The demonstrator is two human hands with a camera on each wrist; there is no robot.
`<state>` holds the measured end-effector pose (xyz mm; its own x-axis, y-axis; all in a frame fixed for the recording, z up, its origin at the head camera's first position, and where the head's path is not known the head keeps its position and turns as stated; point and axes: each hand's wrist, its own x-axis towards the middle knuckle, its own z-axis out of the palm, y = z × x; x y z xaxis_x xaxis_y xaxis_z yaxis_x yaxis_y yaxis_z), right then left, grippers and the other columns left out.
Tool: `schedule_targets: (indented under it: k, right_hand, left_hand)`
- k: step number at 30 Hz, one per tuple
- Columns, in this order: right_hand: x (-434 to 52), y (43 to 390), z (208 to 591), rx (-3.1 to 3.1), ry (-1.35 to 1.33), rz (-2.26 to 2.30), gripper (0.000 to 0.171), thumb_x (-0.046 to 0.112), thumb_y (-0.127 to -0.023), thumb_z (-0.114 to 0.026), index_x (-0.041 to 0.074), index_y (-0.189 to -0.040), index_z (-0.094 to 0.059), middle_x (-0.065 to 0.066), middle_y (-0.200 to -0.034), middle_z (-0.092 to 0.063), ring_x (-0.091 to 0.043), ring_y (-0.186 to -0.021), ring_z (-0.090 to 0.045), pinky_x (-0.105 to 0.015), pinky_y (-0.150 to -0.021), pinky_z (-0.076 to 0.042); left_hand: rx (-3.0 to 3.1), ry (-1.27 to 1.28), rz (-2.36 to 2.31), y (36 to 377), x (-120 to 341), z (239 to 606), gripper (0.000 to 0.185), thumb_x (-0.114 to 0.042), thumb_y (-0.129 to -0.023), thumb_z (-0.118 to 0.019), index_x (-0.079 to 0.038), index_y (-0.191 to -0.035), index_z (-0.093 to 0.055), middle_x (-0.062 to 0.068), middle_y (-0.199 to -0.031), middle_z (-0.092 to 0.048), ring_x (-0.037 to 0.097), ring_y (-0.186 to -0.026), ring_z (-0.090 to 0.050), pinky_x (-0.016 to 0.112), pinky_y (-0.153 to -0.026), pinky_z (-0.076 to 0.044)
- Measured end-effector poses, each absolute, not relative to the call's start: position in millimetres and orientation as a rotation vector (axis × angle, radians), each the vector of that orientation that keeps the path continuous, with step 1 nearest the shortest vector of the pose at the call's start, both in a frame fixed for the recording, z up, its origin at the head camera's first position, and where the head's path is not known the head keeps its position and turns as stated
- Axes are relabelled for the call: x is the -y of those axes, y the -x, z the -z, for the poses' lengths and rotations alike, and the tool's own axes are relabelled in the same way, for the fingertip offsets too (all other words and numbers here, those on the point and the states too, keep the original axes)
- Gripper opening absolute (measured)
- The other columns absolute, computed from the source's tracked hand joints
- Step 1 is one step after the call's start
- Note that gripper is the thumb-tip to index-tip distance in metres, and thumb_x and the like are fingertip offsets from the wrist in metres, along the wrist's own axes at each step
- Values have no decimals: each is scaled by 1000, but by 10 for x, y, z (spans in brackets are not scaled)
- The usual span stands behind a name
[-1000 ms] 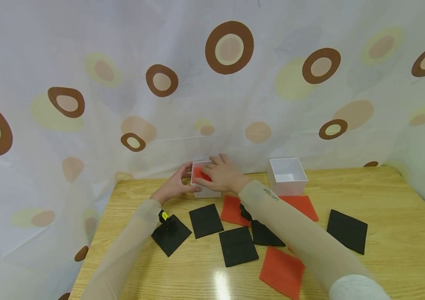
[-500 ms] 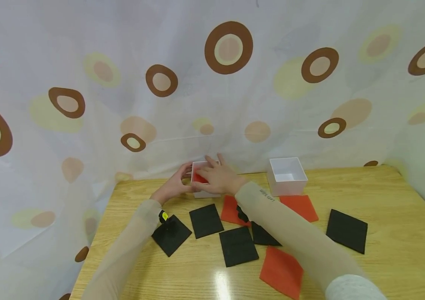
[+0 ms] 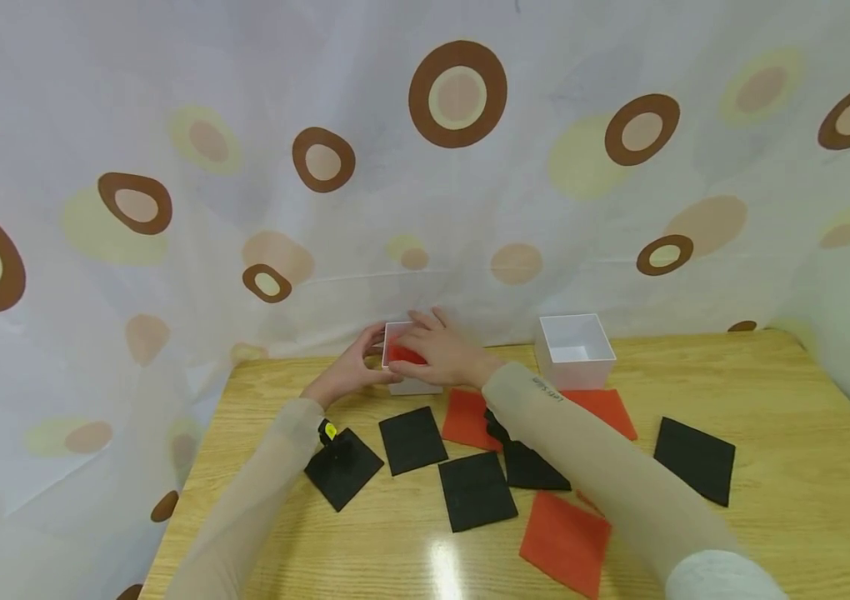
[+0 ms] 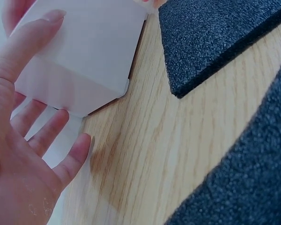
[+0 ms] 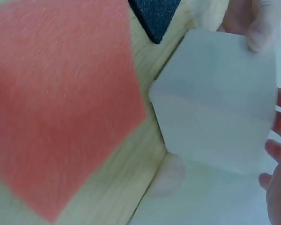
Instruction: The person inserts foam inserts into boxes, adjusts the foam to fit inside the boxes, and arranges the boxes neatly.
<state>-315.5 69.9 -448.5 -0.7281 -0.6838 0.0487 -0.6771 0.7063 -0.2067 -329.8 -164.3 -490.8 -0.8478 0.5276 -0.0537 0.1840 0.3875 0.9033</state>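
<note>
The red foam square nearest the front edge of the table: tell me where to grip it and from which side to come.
Pinch the red foam square at its near corner, coming from the front-right and low. It lies flat on the table, so only an edge or corner offers purchase; its upper right side runs under the right forearm, while the near corner looks free.

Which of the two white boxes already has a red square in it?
The left white box, between both hands, with red foam inside; the right white box shows only white inside.

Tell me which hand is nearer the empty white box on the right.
Right. The right hand rests over the other white box, beside the empty white box; the left hand is on that box's far side.
</note>
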Motion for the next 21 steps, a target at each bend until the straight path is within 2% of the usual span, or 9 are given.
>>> schedule_targets:
  k: [7, 14, 21]
  right_hand:
    - [-917, 3041, 4327, -2902, 1197, 458, 58, 52, -105, -52, 12, -146, -60, -7, -151, -58, -35, -155, -29, -54, -127, -15]
    - [-1112, 2864, 4192, -2877, 1229, 484, 53, 44, -105, -59, 9, -145, -60, -10, -151, -56, -38, -150, -35, -55, -125, -23]
    - [-1344, 2688, 4162, -2884, 1339, 445, 51, 43, -105, -58, 6, -140, -63, -12, -143, -62, -37, -142, -45, -53, -121, -33]
  left_hand:
    - [-2320, -581, -1458, 3299, 1612, 4895, 103, -28, -88, -86, -20, -165, -18, 8, -165, -32, 37, -146, -38, 60, -118, -34]
    - [-2295, -562, -1464, 3307, 1606, 4903, 104, -27, -89, -85, -20, -166, -16, 7, -167, -29, 36, -147, -36, 59, -120, -32]
    - [-2280, -545, -1487, 3290, 1608, 4896, 105, -26, -89, -85, -20, -167, -15, 8, -168, -28, 37, -149, -34, 63, -119, -31]
